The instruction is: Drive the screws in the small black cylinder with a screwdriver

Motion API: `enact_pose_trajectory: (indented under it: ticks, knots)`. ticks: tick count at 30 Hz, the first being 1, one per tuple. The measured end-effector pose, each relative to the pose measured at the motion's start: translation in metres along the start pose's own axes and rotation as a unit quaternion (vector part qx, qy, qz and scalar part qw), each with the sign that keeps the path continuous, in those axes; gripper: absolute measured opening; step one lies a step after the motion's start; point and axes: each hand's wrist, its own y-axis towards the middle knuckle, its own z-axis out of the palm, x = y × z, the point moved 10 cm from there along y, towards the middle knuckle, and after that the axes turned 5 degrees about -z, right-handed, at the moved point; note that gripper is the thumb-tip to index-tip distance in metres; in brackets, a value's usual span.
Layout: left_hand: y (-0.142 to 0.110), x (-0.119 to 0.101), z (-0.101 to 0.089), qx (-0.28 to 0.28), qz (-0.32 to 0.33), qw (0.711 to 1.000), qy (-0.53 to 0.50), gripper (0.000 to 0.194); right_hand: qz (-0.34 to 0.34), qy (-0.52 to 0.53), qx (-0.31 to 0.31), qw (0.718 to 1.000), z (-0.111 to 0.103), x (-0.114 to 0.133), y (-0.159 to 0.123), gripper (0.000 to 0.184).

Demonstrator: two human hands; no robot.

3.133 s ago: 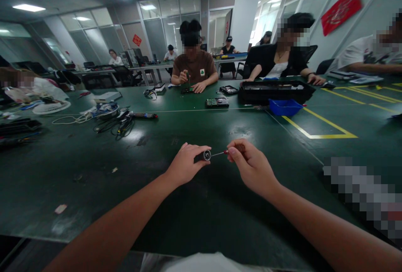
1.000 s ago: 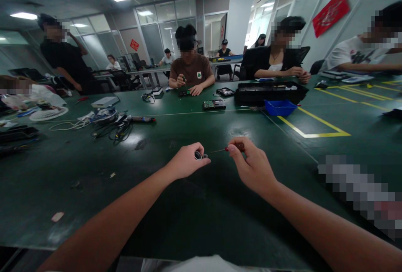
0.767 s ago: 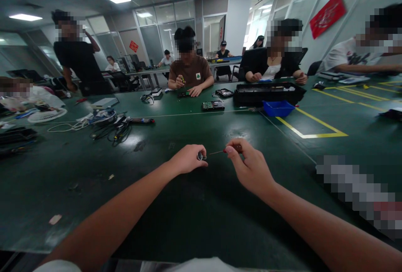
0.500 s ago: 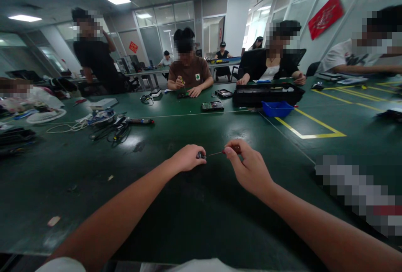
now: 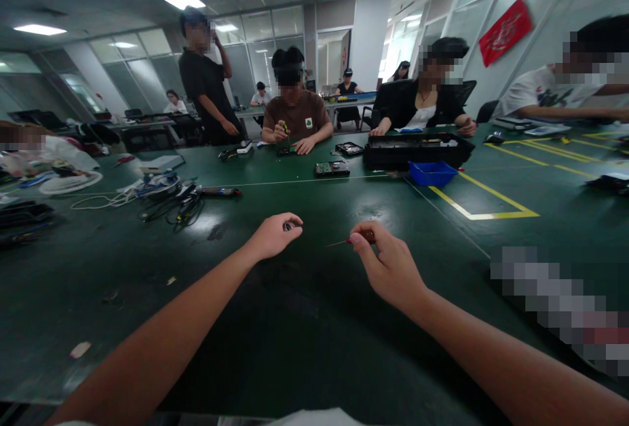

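Observation:
My left hand (image 5: pixel 273 234) is curled round a small dark cylindrical part (image 5: pixel 289 225) with a silvery ring at its end; most of it is hidden by the fingers. To the right, my right hand (image 5: pixel 388 255) is closed on the reddish-brown handle of a screwdriver (image 5: pixel 354 238). Its thin shaft points left toward the other hand, and a gap of bare table separates the tip from the cylindrical part. Both hands are above the dark green tabletop (image 5: pixel 295 334).
Cables (image 5: pixel 171 200) and a dark rod-shaped tool (image 5: pixel 221 191) lie at left. A hard drive (image 5: pixel 332 168), a long black tray (image 5: pixel 417 151) and a blue bin (image 5: pixel 432 174) are farther back. A co-worker (image 5: pixel 295 115) sits opposite; another person (image 5: pixel 209 85) stands behind at left.
My left hand has drawn left and away from the screwdriver tip with the cylindrical part, which was turned in the fingers. My right hand has hardly moved. The standing person has walked rightward.

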Motion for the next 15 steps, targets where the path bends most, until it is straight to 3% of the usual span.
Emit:
enact_pose_trajectory:
  ticks: [4, 8, 15]
  knots:
    - [-0.004, 0.034, -0.034, -0.044, -0.087, 0.98, -0.175, 0.029, 0.005, 0.006, 0.004, 1.0, 0.002, -0.002, -0.001, 0.02]
    - [-0.02, 0.076, -0.079, -0.144, -0.146, 0.911, -0.359, 0.022, 0.01, 0.004, 0.008, 1.0, 0.004, -0.003, 0.0, 0.021]
    - [-0.079, 0.13, -0.167, -0.314, -0.195, 0.814, -0.448, 0.01, 0.005, -0.001, 0.004, 1.0, 0.005, -0.004, 0.0, 0.019]
